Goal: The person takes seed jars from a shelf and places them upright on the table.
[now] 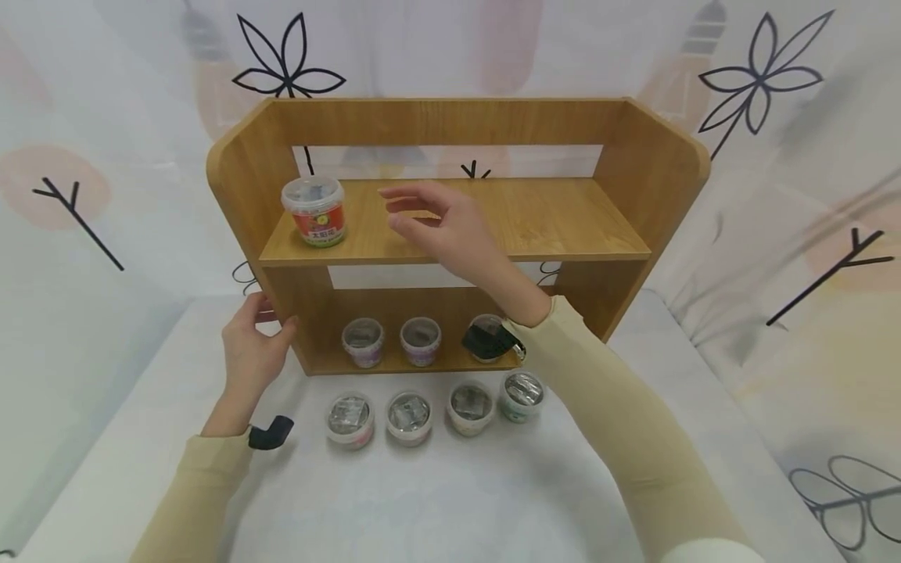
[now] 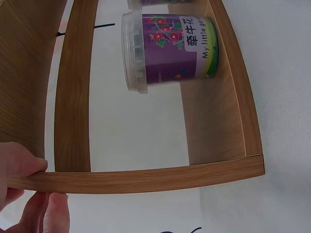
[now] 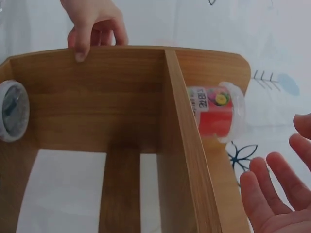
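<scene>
A wooden two-tier shelf [image 1: 457, 254] stands on the table. My left hand [image 1: 255, 344] grips the edge of its left side panel, thumb on the inner face and fingers outside, as the left wrist view confirms. On the upper board at the left sits a red-labelled clear plastic tub [image 1: 318, 223] with a lid. Just right of that tub, my right hand [image 1: 450, 227] hovers over the board, touching nothing. Its fingers look relaxed and apart in the right wrist view. A purple-labelled tub [image 2: 170, 48] stands on the lower board near the left panel.
Another purple tub [image 1: 421, 348] is on the lower board, and a third tub [image 1: 486, 319] there is partly covered by the right wrist's black device [image 1: 489, 342]. Several lidded tubs, among them a greenish one [image 1: 522, 397], line the white table [image 1: 450, 500] before the shelf.
</scene>
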The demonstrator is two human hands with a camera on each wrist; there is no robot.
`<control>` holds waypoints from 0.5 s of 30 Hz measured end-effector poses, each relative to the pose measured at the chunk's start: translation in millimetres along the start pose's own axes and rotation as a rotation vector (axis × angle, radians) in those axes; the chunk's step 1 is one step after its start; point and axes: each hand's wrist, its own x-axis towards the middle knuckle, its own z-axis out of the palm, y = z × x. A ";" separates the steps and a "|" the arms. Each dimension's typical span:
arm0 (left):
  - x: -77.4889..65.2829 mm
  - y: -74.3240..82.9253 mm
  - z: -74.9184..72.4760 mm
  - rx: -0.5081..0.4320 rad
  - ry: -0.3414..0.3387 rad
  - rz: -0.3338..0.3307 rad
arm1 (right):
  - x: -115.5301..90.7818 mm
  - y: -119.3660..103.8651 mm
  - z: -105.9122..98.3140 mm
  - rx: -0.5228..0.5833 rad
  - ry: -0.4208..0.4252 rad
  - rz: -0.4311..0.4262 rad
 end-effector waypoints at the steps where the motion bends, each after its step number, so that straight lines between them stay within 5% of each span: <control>1: 0.0 -0.2 -0.2 0.000 0.003 0.004 | 3.3 0.3 1.6 -0.002 -0.002 0.010; 15: 0.1 0.4 0.2 0.003 0.002 -0.002 | 35.5 3.0 22.2 -0.016 -0.061 0.058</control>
